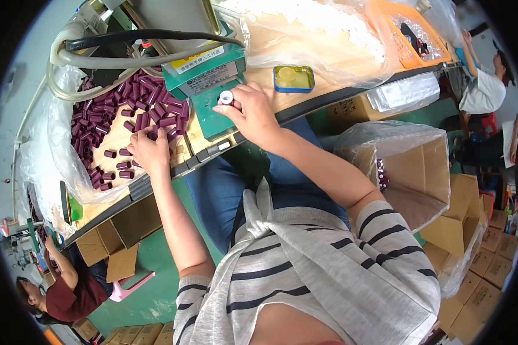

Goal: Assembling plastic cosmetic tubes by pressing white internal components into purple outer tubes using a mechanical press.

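Observation:
My left hand (149, 152) reaches into a spread of small maroon tubes (101, 109) on the table at the left. Its fingertips are curled round one maroon tube, partly hidden by the fingers. In front of the green machine (207, 75), my right hand (252, 112) pinches a short white and silver cylinder (227, 97) with an open, ring-like top. That hand is over the machine's green base plate (210, 123), near its right edge.
Right of the machine lies a blue-rimmed tin (294, 79) with yellowish contents. Behind it, clear plastic holds many white pieces (322, 23). An orange basket (411, 34) stands at the far right. A plastic-lined carton (411, 172) sits below the table edge. Two co-workers sit at either side.

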`<state>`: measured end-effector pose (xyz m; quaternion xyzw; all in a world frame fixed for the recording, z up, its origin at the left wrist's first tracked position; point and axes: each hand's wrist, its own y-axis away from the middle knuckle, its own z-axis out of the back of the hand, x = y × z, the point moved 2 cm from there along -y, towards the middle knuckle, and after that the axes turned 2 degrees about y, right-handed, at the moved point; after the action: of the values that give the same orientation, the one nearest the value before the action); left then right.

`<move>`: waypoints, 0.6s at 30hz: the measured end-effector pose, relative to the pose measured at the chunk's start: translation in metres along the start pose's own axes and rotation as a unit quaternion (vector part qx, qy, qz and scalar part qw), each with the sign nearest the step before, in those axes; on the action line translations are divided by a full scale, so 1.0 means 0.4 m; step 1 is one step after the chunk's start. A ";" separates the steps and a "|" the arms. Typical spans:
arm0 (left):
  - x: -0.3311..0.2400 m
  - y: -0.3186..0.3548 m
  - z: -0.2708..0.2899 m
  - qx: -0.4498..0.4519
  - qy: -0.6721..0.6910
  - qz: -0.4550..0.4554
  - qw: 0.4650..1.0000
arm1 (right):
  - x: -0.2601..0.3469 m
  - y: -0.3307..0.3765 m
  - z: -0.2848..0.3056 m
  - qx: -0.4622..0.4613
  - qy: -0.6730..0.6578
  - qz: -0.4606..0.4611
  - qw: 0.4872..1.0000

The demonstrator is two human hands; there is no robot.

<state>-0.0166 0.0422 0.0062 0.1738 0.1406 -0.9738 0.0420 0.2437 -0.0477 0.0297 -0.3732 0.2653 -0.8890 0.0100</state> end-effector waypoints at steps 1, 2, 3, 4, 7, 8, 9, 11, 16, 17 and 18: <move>-0.002 0.001 0.003 -0.011 0.014 -0.011 1.000 | 0.001 0.001 -0.008 -0.021 -0.007 -0.024 0.999; -0.002 0.002 0.007 -0.022 0.027 -0.022 0.999 | -0.003 0.004 -0.007 -0.021 -0.010 -0.024 0.999; -0.006 0.010 0.006 -0.029 0.036 -0.034 0.998 | -0.007 0.007 -0.001 -0.017 -0.004 0.003 1.000; -0.002 0.011 0.007 -0.038 0.046 -0.038 0.997 | -0.006 0.012 0.002 -0.014 0.001 0.030 0.999; 0.015 0.015 0.010 -0.078 0.097 -0.062 0.990 | -0.004 0.010 -0.002 -0.026 0.028 0.077 0.996; 0.025 0.015 0.015 -0.095 0.116 -0.069 0.986 | 0.015 0.009 0.001 -0.033 0.009 0.047 0.998; 0.043 0.006 0.005 -0.127 0.146 -0.111 0.975 | -0.002 0.005 -0.015 -0.024 -0.066 -0.034 0.997; 0.007 0.013 0.024 -0.142 0.209 -0.134 0.958 | -0.005 -0.017 0.017 -0.017 -0.149 -0.088 0.985; -0.048 0.044 0.054 -0.124 0.330 -0.143 0.925 | 0.018 -0.008 0.124 0.011 -0.087 -0.067 0.994; -0.042 0.047 0.054 -0.123 0.338 -0.137 0.923 | -0.002 0.007 0.155 0.000 -0.069 -0.080 0.994; -0.029 0.041 0.048 -0.123 0.357 -0.118 0.918 | -0.023 0.030 0.187 -0.014 -0.153 -0.146 0.977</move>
<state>-0.0099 0.0213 0.0231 0.4859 0.2848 -0.8196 -0.1051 0.2984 -0.0907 0.0615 -0.5392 0.2157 -0.8097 -0.0846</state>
